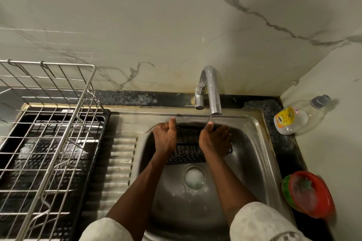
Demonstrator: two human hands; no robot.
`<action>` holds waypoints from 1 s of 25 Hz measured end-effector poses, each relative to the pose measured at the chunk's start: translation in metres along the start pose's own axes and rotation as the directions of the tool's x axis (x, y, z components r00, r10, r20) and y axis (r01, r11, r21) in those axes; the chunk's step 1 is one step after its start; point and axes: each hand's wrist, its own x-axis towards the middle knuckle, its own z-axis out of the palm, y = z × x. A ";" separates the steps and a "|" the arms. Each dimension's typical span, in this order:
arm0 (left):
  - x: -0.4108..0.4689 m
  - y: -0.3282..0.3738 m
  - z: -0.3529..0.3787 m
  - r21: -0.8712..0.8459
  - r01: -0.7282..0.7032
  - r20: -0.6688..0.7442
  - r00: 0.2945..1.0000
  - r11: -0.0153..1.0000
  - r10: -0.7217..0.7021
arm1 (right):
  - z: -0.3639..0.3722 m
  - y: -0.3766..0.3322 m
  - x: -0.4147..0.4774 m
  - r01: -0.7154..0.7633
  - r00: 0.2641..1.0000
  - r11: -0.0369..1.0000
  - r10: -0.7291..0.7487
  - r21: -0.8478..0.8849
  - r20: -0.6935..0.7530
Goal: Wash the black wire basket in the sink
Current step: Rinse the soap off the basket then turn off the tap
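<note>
We note the basket (pixel 188 152) low in the sink (pixel 252 135) under the tap (pixel 212 92), long axis running left to right, with the left hand (pixel 164 137) gripping its left end and the right hand (pixel 214 141) clasping its right end, both equally near.

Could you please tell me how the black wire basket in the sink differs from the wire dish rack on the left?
The black wire basket is dark and looks much smaller; the dish rack is bare silver metal and far larger in view. The basket is gripped in the sink by the left hand and right hand; the rack stands untouched beside the sink. Both are open wire grids.
</note>
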 end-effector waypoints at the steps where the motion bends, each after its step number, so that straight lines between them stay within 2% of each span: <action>1: -0.002 -0.002 -0.002 0.020 0.013 -0.022 1.000 1.000 -0.012 | -0.002 -0.002 -0.003 -0.007 1.000 1.000 0.007 -0.011 0.002; 3: -0.002 -0.004 -0.003 0.058 0.040 -0.062 0.997 0.998 -0.036 | 0.008 -0.012 -0.013 0.042 0.999 0.998 -0.043 -0.044 -0.013; 5: 0.003 -0.001 0.003 0.057 0.018 -0.015 1.000 0.998 -0.018 | 0.022 -0.020 -0.032 0.243 0.965 0.959 -0.254 -0.145 -0.060; 7: 0.010 0.007 0.006 0.082 0.003 0.024 1.000 0.997 -0.005 | 0.020 -0.023 -0.042 0.508 0.847 0.842 -0.526 -0.178 -0.069; 9: 0.016 0.015 0.010 0.078 0.013 0.037 0.999 0.997 -0.016 | -0.002 -0.030 -0.034 0.611 0.784 0.775 -0.620 -0.162 -0.007; 12: 0.021 0.022 0.029 0.081 0.025 0.077 0.997 0.996 -0.032 | -0.029 -0.051 -0.012 0.590 0.804 0.767 -0.586 -0.252 0.099; 13: 0.023 0.024 0.039 0.099 0.022 0.087 0.996 0.995 -0.030 | -0.029 -0.055 -0.009 0.554 0.832 0.809 -0.546 -0.198 0.099; 15: 0.027 0.026 0.055 0.150 -0.017 0.099 0.995 0.989 0.003 | -0.026 -0.059 -0.013 0.415 0.901 0.906 -0.422 0.080 0.097; 17: 0.027 0.031 0.063 0.194 -0.068 0.106 0.993 0.979 0.048 | -0.030 -0.060 -0.014 0.266 0.951 0.897 -0.304 0.353 0.057; 18: 0.025 0.033 0.064 0.228 -0.071 0.121 0.992 0.971 0.044 | -0.036 -0.060 -0.011 0.231 0.963 0.887 -0.268 0.401 0.037; 20: 0.013 0.035 0.066 0.276 -0.112 0.196 0.979 0.955 0.058 | -0.050 -0.056 -0.003 0.251 0.960 0.910 -0.279 0.330 0.040; 23: -0.029 0.030 0.068 0.411 -0.281 0.266 0.947 0.867 0.180 | -0.058 -0.048 0.006 0.351 0.913 0.899 -0.391 0.263 0.117; 25: -0.039 0.028 0.070 0.455 -0.237 0.253 0.959 0.858 0.130 | -0.060 -0.052 0.005 0.323 0.933 0.916 -0.350 0.238 0.080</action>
